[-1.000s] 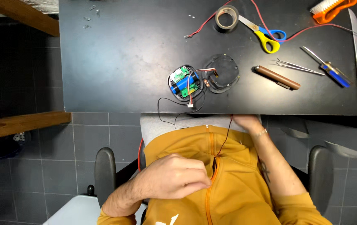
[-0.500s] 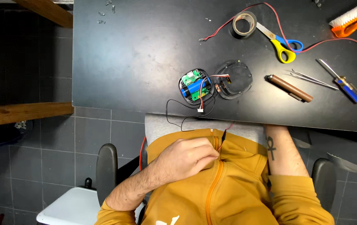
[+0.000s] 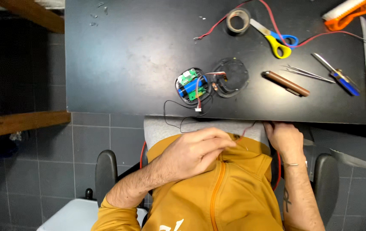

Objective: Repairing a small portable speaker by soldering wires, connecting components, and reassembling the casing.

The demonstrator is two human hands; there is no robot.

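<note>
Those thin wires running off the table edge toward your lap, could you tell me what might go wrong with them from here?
1. The thin black wire hangs over the table edge; a tug from the left hand might drag the opened round device off.
2. The white connector sits right at the edge and could slip over.
3. The right hand is near a red wire, which could snag.

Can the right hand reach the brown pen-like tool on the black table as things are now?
Probably yes. The right hand rests at the table edge, and the brown tool lies just beyond it on the table, with only bare tabletop between them.
</note>
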